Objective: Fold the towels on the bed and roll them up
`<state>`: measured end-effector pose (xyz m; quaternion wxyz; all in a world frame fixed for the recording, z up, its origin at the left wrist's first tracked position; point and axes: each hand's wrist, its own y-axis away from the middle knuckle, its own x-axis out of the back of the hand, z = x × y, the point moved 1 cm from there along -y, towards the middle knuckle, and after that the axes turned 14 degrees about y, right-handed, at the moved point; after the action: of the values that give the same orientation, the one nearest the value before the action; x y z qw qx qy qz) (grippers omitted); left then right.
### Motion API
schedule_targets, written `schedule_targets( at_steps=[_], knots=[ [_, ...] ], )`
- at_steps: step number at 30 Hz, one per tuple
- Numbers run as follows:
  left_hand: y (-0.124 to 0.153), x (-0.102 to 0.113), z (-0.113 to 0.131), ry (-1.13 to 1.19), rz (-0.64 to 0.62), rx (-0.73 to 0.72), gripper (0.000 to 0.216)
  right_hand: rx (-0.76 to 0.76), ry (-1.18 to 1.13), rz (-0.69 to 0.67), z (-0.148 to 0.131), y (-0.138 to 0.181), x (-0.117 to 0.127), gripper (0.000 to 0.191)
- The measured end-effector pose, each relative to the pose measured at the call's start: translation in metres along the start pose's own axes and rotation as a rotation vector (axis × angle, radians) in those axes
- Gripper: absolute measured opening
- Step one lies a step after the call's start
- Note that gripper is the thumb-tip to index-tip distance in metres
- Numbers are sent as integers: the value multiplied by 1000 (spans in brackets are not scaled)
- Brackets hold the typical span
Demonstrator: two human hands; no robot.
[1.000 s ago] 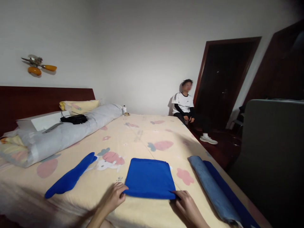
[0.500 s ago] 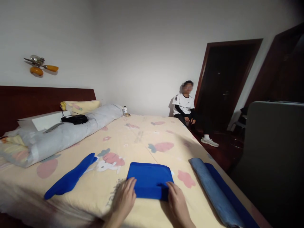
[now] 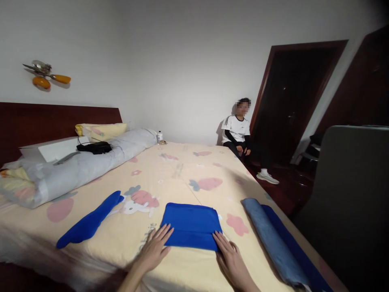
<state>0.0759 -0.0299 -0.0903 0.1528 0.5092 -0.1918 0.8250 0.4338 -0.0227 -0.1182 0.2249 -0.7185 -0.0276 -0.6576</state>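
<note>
A folded blue cloth (image 3: 191, 221) lies flat on the bed in front of me, with a crease running across it near its front edge. My left hand (image 3: 156, 245) rests at its left front corner, fingers stretched out and fingertips on the fabric. At the right front corner, my right hand (image 3: 229, 251) lies with its fingers extended, their tips touching the cloth. Neither hand grips anything. Off to the left is a narrow, bunched blue cloth (image 3: 91, 221). On the right, a rolled grey-blue fabric (image 3: 273, 243) sits beside a long dark-blue folded cloth (image 3: 299, 247).
The bed (image 3: 179, 174) has a cream sheet with carrot and rabbit prints. A rolled quilt (image 3: 100, 166), a black bag (image 3: 94, 147) and a pillow (image 3: 106, 133) lie near the headboard. A person (image 3: 237, 129) sits beyond the bed's far right side. A dark panel (image 3: 355, 178) stands at right.
The raised front part of the cloth now lies flat, folded over. Both hands have gone from pinching its front edge to lying spread on its corners. The view has shifted slightly.
</note>
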Motion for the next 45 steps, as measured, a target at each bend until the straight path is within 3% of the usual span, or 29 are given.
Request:
schedule_targets(
  at_steps=[3,10,14,16,21,23,25,28,31,34,37,41,45],
  knots=[
    [2,3,-9,7,20,0,67,23,-12,19,3,-2,-1,56],
    [15,15,-6,97,206,-66,55,5,-112,133,0,-9,15,48],
    [12,21,-6,336,363,116,35,-113,-308,131,2,-12,25,37],
    [6,21,-5,360,376,215,30,-146,-363,118,5,-17,24,40],
    [-7,15,0,23,388,427,32,-224,-79,229,6,-30,9,37],
    [-11,8,6,-32,427,359,47,-226,34,323,-3,-33,8,37],
    [-16,-3,17,-36,412,190,61,-130,59,361,-21,-34,10,41],
    [-25,-19,42,-7,269,-70,72,117,2,253,-56,-37,16,49],
    [-33,-27,60,32,114,-153,73,252,-57,110,-75,-40,17,57],
    [-34,-22,54,52,30,-107,74,230,-61,45,-61,-38,11,58],
    [-26,-9,29,43,13,-60,74,128,-36,55,-28,-30,3,55],
    [-11,2,-6,17,60,-29,72,30,-22,94,1,-21,-5,55],
    [0,10,-17,47,146,-31,70,4,-50,101,2,-23,-1,53]
  ],
)
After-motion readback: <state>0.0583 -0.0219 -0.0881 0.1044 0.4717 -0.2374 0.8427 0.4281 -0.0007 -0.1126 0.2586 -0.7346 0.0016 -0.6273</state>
